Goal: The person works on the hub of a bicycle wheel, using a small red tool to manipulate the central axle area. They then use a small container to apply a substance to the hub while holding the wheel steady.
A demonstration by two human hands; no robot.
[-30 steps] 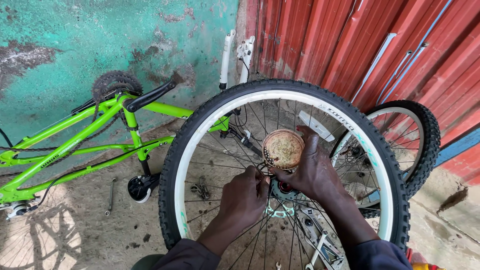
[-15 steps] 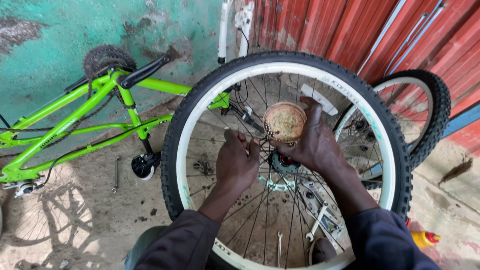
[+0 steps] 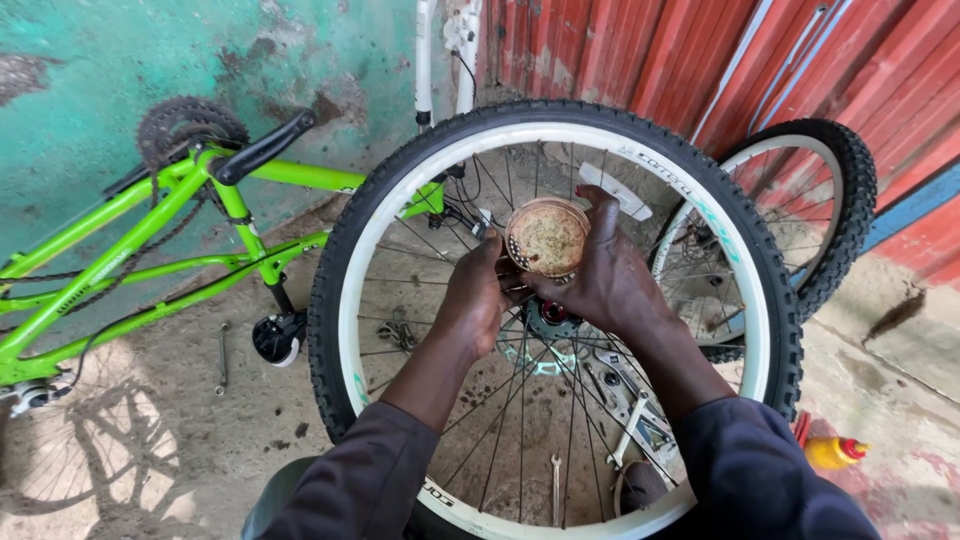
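A bicycle wheel [image 3: 390, 190] with a black tyre and white rim stands upright in front of me. My right hand [image 3: 600, 275] grips a small round tin [image 3: 547, 237] filled with brownish grease, just above the wheel's hub [image 3: 545, 325]. My left hand [image 3: 475, 295] is beside the tin on its left, its fingertips touching the tin's edge and the hub area. Spokes run past both hands.
A bright green bicycle frame [image 3: 130, 250] lies upside down at the left against a teal wall. A second wheel [image 3: 835, 190] leans on the red corrugated wall at the right. Wrenches [image 3: 222, 355] lie on the concrete, and a yellow bottle [image 3: 835, 452] at lower right.
The view has shifted, so the wheel sits more central. Both hands stayed at the hub; my left hand has moved up closer to the tin's edge.
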